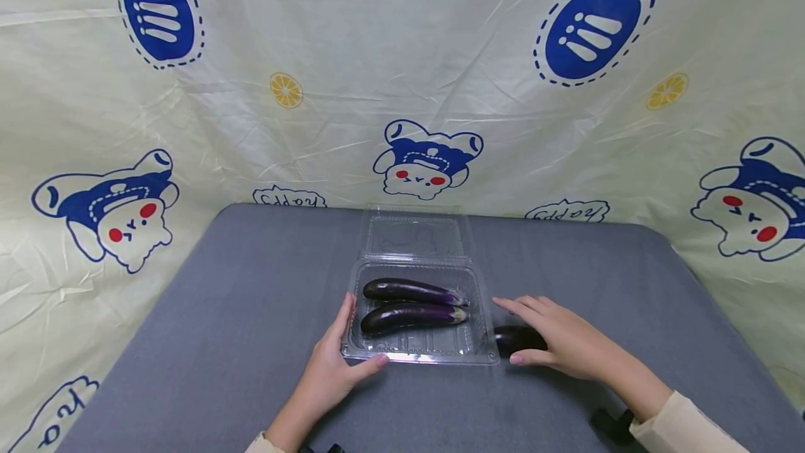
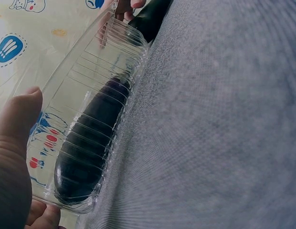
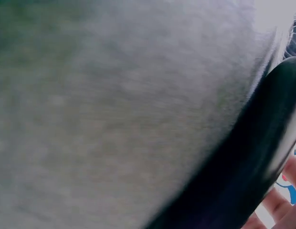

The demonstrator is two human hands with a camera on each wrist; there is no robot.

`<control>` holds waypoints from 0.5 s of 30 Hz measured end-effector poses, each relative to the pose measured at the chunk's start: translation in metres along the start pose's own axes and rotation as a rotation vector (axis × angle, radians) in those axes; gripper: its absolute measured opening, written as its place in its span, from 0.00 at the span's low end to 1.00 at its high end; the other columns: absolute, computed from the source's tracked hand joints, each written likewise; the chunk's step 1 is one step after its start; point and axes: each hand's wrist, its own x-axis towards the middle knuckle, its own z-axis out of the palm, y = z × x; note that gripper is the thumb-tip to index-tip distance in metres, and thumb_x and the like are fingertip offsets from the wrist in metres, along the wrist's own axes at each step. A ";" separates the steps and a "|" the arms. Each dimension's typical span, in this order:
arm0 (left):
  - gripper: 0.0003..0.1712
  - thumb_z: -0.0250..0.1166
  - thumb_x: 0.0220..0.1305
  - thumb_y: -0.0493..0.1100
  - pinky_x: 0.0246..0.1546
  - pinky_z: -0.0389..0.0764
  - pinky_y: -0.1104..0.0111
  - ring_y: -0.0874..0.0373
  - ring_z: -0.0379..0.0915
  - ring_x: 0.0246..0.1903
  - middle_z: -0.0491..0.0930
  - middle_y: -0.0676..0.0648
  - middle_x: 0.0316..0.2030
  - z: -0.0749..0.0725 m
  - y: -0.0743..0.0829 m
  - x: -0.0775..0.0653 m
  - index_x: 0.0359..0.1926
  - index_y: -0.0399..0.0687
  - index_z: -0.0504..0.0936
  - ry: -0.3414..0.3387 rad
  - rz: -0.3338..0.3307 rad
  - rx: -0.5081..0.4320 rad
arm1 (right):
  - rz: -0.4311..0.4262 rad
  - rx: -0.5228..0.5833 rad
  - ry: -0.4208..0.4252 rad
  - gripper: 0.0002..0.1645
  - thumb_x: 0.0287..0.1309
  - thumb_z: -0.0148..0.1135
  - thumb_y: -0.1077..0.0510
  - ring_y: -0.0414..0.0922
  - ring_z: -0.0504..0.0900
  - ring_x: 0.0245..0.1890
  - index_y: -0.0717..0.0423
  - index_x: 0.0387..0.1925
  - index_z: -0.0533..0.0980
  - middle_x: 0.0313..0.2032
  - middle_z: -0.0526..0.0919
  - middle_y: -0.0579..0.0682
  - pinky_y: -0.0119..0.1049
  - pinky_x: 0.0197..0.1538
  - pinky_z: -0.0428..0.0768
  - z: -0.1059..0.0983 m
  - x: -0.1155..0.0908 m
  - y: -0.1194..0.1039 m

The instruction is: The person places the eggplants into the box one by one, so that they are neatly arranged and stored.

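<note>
A clear plastic clamshell box (image 1: 428, 355) lies with its lid (image 1: 415, 236) folded back. Two dark purple eggplants, an upper one (image 1: 409, 290) and a lower one (image 1: 409, 318), lie side by side in its tray, stem ends to the right. My left hand (image 1: 333, 362) holds the box's near left corner, thumb on the front rim and fingers along the left side. Beside the box's right wall, a third eggplant (image 1: 517, 340) rests on the table, partly hidden under my right hand (image 1: 566, 338). That hand's fingers and thumb are spread on either side of it.
A grey cloth covers the table (image 1: 251, 313). Behind it hangs a pale printed curtain (image 1: 352, 124), which the open lid reaches at the table's back edge. Black straps (image 1: 613, 426) show near the wrists.
</note>
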 end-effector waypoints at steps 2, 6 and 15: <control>0.69 0.81 0.44 0.56 0.75 0.52 0.57 0.57 0.53 0.75 0.57 0.49 0.76 0.000 0.000 0.000 0.79 0.50 0.47 0.000 -0.001 -0.001 | -0.005 -0.002 0.007 0.49 0.54 0.63 0.29 0.43 0.76 0.57 0.38 0.74 0.61 0.60 0.76 0.41 0.49 0.55 0.80 0.000 -0.002 0.001; 0.69 0.81 0.44 0.56 0.75 0.52 0.57 0.57 0.52 0.75 0.57 0.49 0.76 0.000 0.001 0.000 0.79 0.50 0.48 -0.002 -0.006 -0.004 | -0.022 -0.004 0.016 0.45 0.57 0.63 0.32 0.42 0.77 0.56 0.39 0.73 0.63 0.59 0.76 0.40 0.48 0.53 0.80 0.001 -0.006 0.001; 0.69 0.81 0.44 0.57 0.76 0.52 0.56 0.56 0.51 0.75 0.57 0.49 0.76 0.000 0.001 0.001 0.79 0.51 0.47 -0.005 -0.014 -0.001 | -0.085 -0.037 0.047 0.36 0.62 0.63 0.39 0.38 0.77 0.50 0.34 0.71 0.66 0.55 0.77 0.38 0.42 0.47 0.81 0.004 -0.015 0.007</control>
